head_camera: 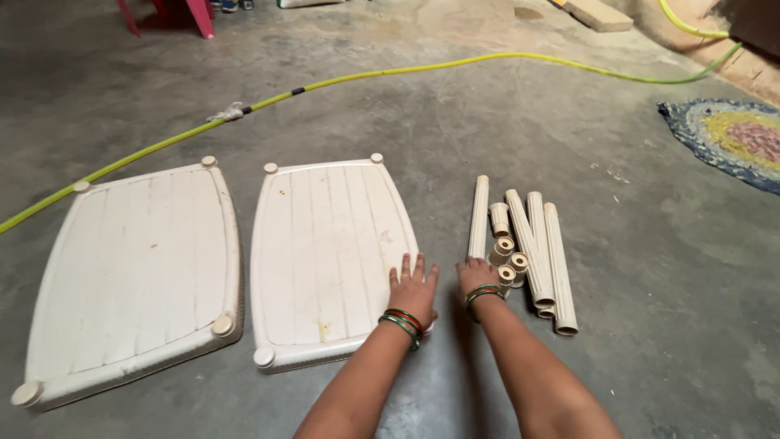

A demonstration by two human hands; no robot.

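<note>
Two cream plastic shelf panels lie flat on the concrete floor, one at the left (138,268) and one in the middle (325,252). My left hand (414,289) rests palm down on the near right corner of the middle panel, fingers spread. My right hand (475,276) is on the floor just beside it, fingers curled down, touching the near end of a pile of cream plastic tubes (528,244). The pile holds long tubes and several short ones. Both wrists wear green and red bangles. Neither hand grips anything.
A yellow-green hose (366,77) runs across the floor behind the panels. A round braided rug (735,138) lies at the right edge. Pink chair legs (199,16) stand at the top left, and a flat board (597,15) lies at the top right.
</note>
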